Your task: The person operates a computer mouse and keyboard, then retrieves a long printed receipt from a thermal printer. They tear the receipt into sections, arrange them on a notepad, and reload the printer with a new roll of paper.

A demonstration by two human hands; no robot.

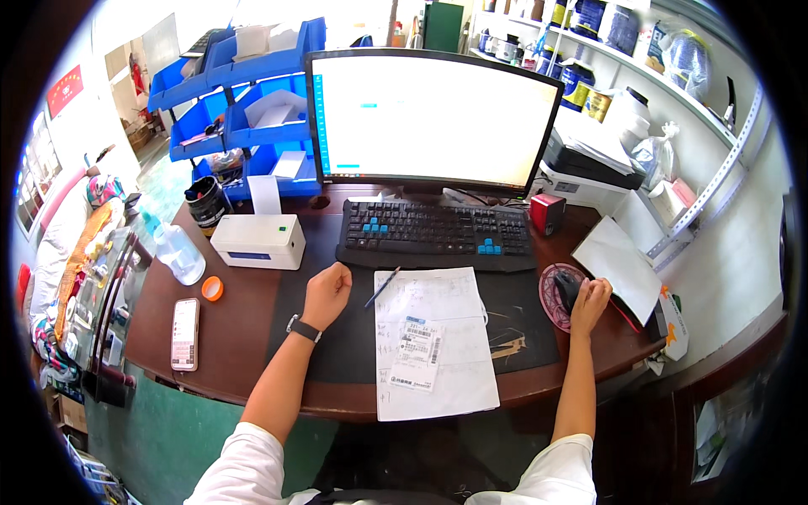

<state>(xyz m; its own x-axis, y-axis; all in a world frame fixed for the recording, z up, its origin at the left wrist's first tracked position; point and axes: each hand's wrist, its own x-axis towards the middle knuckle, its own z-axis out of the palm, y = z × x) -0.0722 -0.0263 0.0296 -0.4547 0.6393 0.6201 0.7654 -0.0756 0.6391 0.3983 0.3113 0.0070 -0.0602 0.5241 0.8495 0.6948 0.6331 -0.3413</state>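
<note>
My left hand [326,296] rests on the dark desk mat [295,244], its fingers curled into a loose fist with nothing seen in them. A watch with a dark band [304,328] is on that wrist. My right hand [591,303] has bent fingers against the right side of a black computer mouse [568,288], which sits on a round reddish patterned mouse pad [551,316]. Between my hands lie handwritten paper sheets [471,370], with a printed shipping label [417,355] on top. A dark pen [383,287] lies at the sheets' upper left edge.
Behind the black keyboard [438,231] stands a lit monitor [429,118]. To the left are a white label printer [258,241], a phone [185,334], a clear bottle [179,254] and an orange cap [212,289]. An open notebook [620,268] and a small red box [547,214] are at right.
</note>
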